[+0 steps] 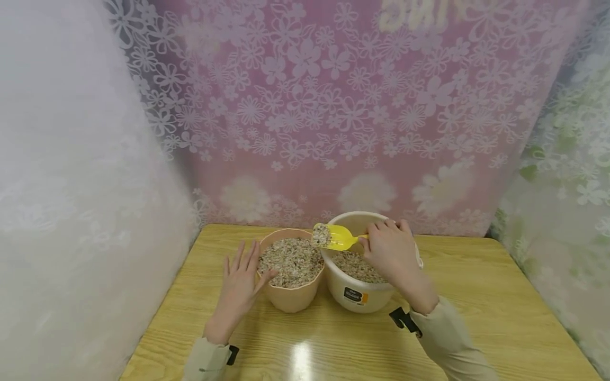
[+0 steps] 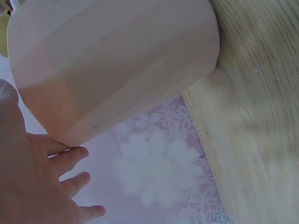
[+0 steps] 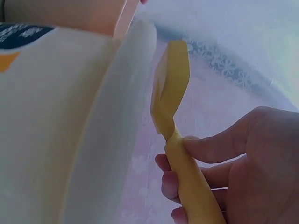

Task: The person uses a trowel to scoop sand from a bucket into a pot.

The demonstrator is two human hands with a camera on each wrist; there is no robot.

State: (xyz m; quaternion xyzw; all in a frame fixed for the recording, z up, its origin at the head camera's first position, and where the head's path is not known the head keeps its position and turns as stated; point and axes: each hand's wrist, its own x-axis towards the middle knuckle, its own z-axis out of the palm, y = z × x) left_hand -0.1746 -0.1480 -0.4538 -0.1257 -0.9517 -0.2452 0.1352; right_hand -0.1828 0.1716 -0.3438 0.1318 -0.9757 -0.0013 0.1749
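Observation:
My right hand [image 1: 392,250] grips the handle of a yellow scoop [image 1: 341,238], with a small heap of speckled gravel-like grains at its front. The scoop is held level over the place where the two rims meet. Below it, a white bucket [image 1: 359,303] holds more of the grains [image 1: 357,266]. To its left, a peach-coloured pot [image 1: 292,302] is filled with similar grains nearly to its wavy rim. My left hand [image 1: 240,283] rests against the pot's left side with its fingers spread and straight. In the right wrist view, fingers and thumb wrap the scoop's handle [image 3: 189,179].
Both containers stand side by side towards the back of a wooden table [image 1: 457,296]. A pink flowered curtain [image 1: 305,132] hangs behind the table's far edge, with pale sheets at left and right. The bucket carries a dark label [image 1: 353,295] in front.

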